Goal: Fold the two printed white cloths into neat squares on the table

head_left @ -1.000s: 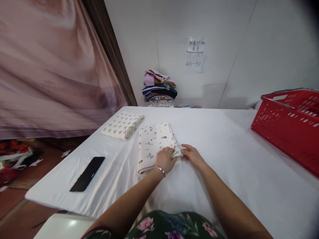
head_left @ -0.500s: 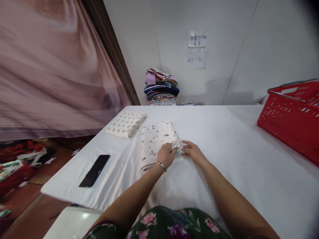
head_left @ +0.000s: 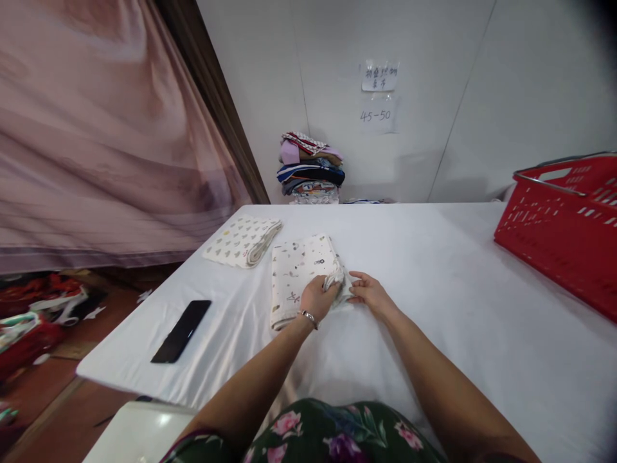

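A folded white cloth (head_left: 297, 270) with small scattered prints lies flat in front of me on the table. My left hand (head_left: 318, 297), wearing a bracelet, is closed on the gathered layers at the cloth's right edge. Just to the right, my right hand (head_left: 369, 294) pinches a thin pale end of the same cloth, pulled out from that edge. Farther left rests a second folded cloth (head_left: 245, 241) with small grey shapes on it; neither hand touches it.
A black phone (head_left: 182, 331) lies on the white-covered table (head_left: 424, 270) at left. A red basket (head_left: 559, 225) stands at the right edge. Stacked fabrics (head_left: 312, 166) rise behind the table by the wall. A pink curtain (head_left: 106, 128) hangs at left.
The bunched edge under my left hand is lifted and rolled a little more. The pale end by my right hand looks slightly more drawn out. The view has shifted slightly.
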Action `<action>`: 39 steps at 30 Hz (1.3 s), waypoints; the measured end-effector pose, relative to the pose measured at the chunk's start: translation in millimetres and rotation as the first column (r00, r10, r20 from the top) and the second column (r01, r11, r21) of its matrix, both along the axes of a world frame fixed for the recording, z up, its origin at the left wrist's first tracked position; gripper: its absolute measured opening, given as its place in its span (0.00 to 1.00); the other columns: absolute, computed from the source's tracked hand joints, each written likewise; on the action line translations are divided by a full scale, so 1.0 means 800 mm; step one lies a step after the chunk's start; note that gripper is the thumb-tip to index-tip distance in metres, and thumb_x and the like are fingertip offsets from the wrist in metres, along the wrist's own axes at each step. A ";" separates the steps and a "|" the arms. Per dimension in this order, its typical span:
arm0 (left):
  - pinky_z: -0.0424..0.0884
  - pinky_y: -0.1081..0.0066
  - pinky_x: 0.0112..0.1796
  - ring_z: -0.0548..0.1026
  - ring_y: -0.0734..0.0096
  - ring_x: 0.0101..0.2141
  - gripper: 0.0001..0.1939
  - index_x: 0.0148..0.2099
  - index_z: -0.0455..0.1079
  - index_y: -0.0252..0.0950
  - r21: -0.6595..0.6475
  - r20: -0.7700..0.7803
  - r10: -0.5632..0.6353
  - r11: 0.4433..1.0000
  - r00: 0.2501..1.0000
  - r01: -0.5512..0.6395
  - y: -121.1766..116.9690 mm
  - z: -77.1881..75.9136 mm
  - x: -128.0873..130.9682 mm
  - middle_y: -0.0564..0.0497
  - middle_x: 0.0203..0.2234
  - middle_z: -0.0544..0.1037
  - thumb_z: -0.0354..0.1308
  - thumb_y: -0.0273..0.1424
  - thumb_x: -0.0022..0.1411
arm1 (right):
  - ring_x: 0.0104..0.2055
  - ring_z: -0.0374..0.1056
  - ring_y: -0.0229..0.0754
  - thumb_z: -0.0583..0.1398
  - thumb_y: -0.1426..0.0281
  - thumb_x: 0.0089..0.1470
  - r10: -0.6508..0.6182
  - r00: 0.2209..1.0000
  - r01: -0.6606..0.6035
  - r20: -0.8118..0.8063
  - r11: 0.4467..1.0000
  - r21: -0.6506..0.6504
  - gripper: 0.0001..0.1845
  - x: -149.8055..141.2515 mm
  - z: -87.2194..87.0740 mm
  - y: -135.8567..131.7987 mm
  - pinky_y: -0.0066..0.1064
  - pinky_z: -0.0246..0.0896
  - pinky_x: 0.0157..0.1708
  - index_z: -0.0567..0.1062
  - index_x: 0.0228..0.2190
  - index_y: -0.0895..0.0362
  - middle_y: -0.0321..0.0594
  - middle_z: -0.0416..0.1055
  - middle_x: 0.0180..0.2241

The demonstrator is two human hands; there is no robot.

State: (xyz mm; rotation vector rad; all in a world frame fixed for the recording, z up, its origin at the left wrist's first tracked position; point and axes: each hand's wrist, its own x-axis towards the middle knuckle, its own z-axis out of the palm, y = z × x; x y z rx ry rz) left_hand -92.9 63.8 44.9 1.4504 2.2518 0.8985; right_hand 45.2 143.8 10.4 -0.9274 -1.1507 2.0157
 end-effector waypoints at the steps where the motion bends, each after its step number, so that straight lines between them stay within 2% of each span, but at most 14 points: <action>1: 0.61 0.74 0.29 0.69 0.74 0.29 0.11 0.33 0.69 0.36 0.020 -0.016 0.010 1.000 1.000 -0.010 0.000 0.001 0.001 0.53 0.27 0.73 0.52 0.38 0.59 | 0.26 0.64 0.34 0.63 0.78 0.36 -0.004 1.000 0.004 0.007 1.000 0.001 0.24 -0.001 0.001 -0.001 0.28 0.69 0.25 0.71 0.40 0.55 0.31 0.65 0.26; 3: 0.62 0.74 0.31 0.70 0.73 0.31 0.11 0.33 0.69 0.36 0.060 -0.085 -0.011 0.998 0.996 0.016 0.000 0.000 0.004 0.52 0.28 0.72 0.52 0.38 0.59 | 0.26 0.64 0.34 0.63 0.79 0.36 -0.007 1.000 0.007 0.010 1.000 0.007 0.25 -0.002 0.004 -0.003 0.28 0.69 0.25 0.70 0.41 0.55 0.31 0.65 0.26; 7: 0.64 0.71 0.36 0.70 0.70 0.36 0.07 0.36 0.69 0.37 0.081 -0.235 -0.132 0.985 0.963 0.155 -0.005 -0.007 0.011 0.50 0.32 0.72 0.54 0.34 0.58 | 0.27 0.66 0.35 0.62 0.78 0.36 -0.003 1.000 0.003 -0.015 1.000 0.011 0.27 -0.004 0.005 -0.006 0.29 0.68 0.27 0.69 0.43 0.55 0.31 0.67 0.25; 12: 0.64 0.65 0.42 0.68 0.62 0.42 0.19 0.47 0.65 0.35 0.094 -0.355 -0.153 0.976 0.922 0.199 -0.015 -0.016 0.014 0.46 0.40 0.71 0.59 0.35 0.53 | 0.28 0.69 0.37 0.62 0.77 0.36 0.001 0.998 -0.003 -0.065 1.000 -0.029 0.28 -0.004 0.006 -0.007 0.32 0.69 0.32 0.68 0.43 0.56 0.32 0.69 0.27; 15: 0.64 0.63 0.42 0.67 0.60 0.43 0.21 0.49 0.63 0.35 0.088 -0.427 -0.125 0.980 0.896 0.179 -0.015 -0.018 0.012 0.45 0.41 0.70 0.58 0.32 0.53 | 0.32 0.70 0.37 0.63 0.75 0.37 0.014 0.998 -0.014 -0.053 1.000 0.006 0.29 -0.003 0.010 -0.009 0.33 0.67 0.37 0.67 0.45 0.56 0.34 0.72 0.30; 18: 0.64 0.63 0.41 0.67 0.61 0.41 0.17 0.46 0.64 0.36 0.082 -0.453 -0.102 0.984 0.886 0.155 -0.010 -0.015 0.008 0.46 0.39 0.70 0.55 0.27 0.52 | 0.35 0.70 0.37 0.62 0.72 0.40 0.027 1.000 -0.029 0.012 0.994 0.108 0.29 -0.001 0.012 -0.008 0.29 0.65 0.36 0.66 0.48 0.57 0.36 0.74 0.33; 21: 0.64 0.65 0.41 0.68 0.63 0.40 0.16 0.44 0.65 0.37 0.102 -0.435 -0.086 0.984 0.897 0.143 -0.006 -0.006 0.003 0.47 0.37 0.71 0.52 0.23 0.51 | 0.29 0.70 0.37 0.59 0.68 0.46 0.044 0.968 -0.096 0.247 0.974 0.204 0.31 0.003 0.008 -0.004 0.27 0.63 0.28 0.61 0.53 0.56 0.37 0.74 0.31; 24: 0.65 0.65 0.41 0.68 0.63 0.40 0.16 0.43 0.66 0.37 0.137 -0.406 -0.059 0.983 0.912 0.125 -0.004 0.008 -0.006 0.48 0.37 0.72 0.51 0.22 0.50 | 0.23 0.67 0.38 0.57 0.63 0.50 0.011 0.802 -0.249 0.598 0.915 0.318 0.33 0.005 0.004 -0.004 0.29 0.59 0.25 0.57 0.57 0.57 0.38 0.73 0.26; 27: 0.65 0.66 0.41 0.69 0.63 0.40 0.17 0.44 0.66 0.37 0.164 -0.412 -0.040 0.979 0.910 0.117 -0.004 0.019 -0.014 0.48 0.36 0.72 0.51 0.23 0.50 | 0.31 0.69 0.43 0.58 0.61 0.49 -0.110 0.625 -0.418 0.773 0.789 0.450 0.36 0.002 0.004 -0.011 0.31 0.58 0.30 0.56 0.58 0.58 0.43 0.74 0.30; 29: 0.65 0.66 0.42 0.69 0.63 0.40 0.17 0.44 0.66 0.37 0.171 -0.429 -0.039 0.978 0.902 0.123 -0.004 0.023 -0.017 0.48 0.36 0.72 0.50 0.23 0.50 | 0.36 0.68 0.46 0.58 0.62 0.49 -0.160 0.584 -0.483 0.796 0.720 0.499 0.38 -0.001 0.005 -0.018 0.31 0.57 0.33 0.54 0.59 0.58 0.44 0.73 0.33; 31: 0.64 0.65 0.42 0.69 0.63 0.41 0.17 0.44 0.66 0.38 0.156 -0.447 -0.050 0.979 0.893 0.133 -0.005 0.024 -0.017 0.48 0.37 0.72 0.50 0.23 0.50 | 0.36 0.68 0.45 0.58 0.64 0.48 -0.143 0.597 -0.507 0.789 0.696 0.509 0.39 -0.005 0.005 -0.023 0.31 0.56 0.33 0.52 0.60 0.57 0.42 0.72 0.32; 34: 0.64 0.65 0.42 0.69 0.63 0.41 0.18 0.44 0.66 0.38 0.109 -0.464 -0.087 0.982 0.881 0.154 -0.007 0.023 -0.015 0.48 0.38 0.73 0.50 0.23 0.50 | 0.31 0.66 0.40 0.60 0.69 0.45 -0.104 0.669 -0.443 0.736 0.739 0.508 0.36 -0.008 -0.001 -0.022 0.29 0.56 0.31 0.58 0.57 0.54 0.35 0.70 0.28; 36: 0.64 0.65 0.41 0.69 0.63 0.41 0.17 0.44 0.67 0.38 0.085 -0.470 -0.107 0.983 0.876 0.165 -0.008 0.024 -0.014 0.48 0.38 0.73 0.50 0.23 0.50 | 0.27 0.64 0.37 0.61 0.72 0.41 -0.061 0.761 -0.327 0.646 0.824 0.463 0.33 -0.009 -0.006 -0.019 0.28 0.58 0.28 0.63 0.52 0.52 0.31 0.66 0.25; 39: 0.63 0.65 0.42 0.69 0.62 0.41 0.17 0.44 0.67 0.38 0.090 -0.478 -0.100 0.983 0.872 0.162 -0.008 0.031 -0.018 0.48 0.38 0.73 0.50 0.23 0.51 | 0.23 0.61 0.34 0.61 0.74 0.38 0.027 0.923 -0.133 0.384 0.959 0.252 0.29 -0.011 -0.009 -0.015 0.28 0.61 0.22 0.66 0.46 0.53 0.29 0.60 0.23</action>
